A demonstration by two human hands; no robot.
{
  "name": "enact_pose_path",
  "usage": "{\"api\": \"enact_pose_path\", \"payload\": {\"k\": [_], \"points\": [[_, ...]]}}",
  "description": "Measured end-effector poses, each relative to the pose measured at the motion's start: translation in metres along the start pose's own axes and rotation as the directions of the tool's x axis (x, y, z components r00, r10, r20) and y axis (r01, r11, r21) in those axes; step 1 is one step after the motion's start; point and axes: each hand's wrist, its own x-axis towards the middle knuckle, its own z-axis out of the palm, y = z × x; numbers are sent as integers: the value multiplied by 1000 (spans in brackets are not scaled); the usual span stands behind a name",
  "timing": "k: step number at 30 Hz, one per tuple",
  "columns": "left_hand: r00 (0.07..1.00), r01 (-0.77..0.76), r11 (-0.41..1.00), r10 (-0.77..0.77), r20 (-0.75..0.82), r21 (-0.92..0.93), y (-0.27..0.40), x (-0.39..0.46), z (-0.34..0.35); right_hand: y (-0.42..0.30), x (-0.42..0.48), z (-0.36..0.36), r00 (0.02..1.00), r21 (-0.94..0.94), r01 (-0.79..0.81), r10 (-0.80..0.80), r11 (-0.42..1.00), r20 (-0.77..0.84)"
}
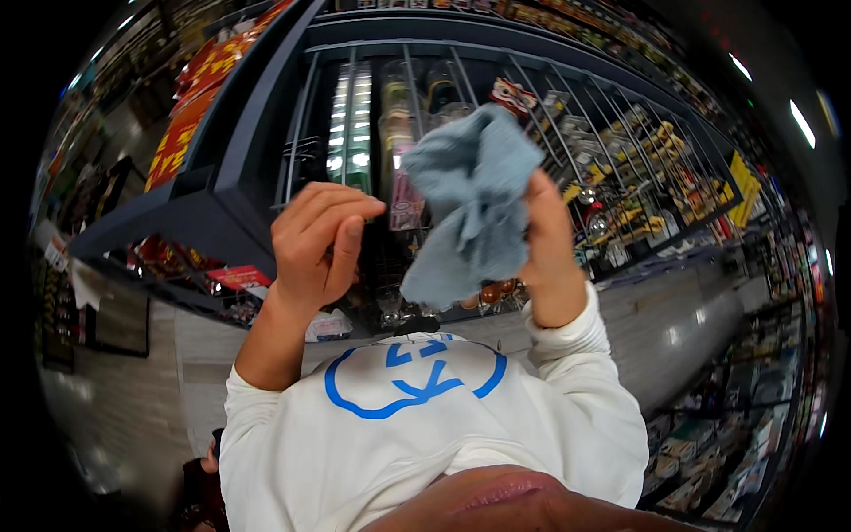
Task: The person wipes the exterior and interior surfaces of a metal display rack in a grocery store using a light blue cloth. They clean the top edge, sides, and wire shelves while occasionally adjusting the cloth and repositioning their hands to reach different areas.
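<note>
My right hand grips a crumpled blue-grey cloth along its right side. The cloth hangs bunched in front of a dark metal display rack, and it hides some of the goods behind. My left hand is raised to the left of the cloth, apart from it. It holds nothing; its fingers are bent and the thumb stands a little off them. Just beyond it, a pink packaged item hangs on the rack, close to a green pack with shiny silver rows.
Long metal rods cross the rack above many hanging packaged goods. Red and yellow signs line its left side. More stocked shelves stand at the lower right, across a grey floor. Part of another person shows at the lower left.
</note>
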Motion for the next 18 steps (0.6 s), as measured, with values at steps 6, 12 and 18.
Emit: {"api": "enact_pose_path", "payload": {"k": [6,12,18], "points": [[999,-39,802,33,22,596,-29,2,23,-88,79,-40,990,-176,140,-135,975,36],[999,-41,828,36,21,559,-35,-2,28,-103,254,-81,982,-782,96,-188,616,-27],[999,0,817,-24,35,577,-36,-12,22,56,341,27,888,-907,402,-295,124,353]]}}
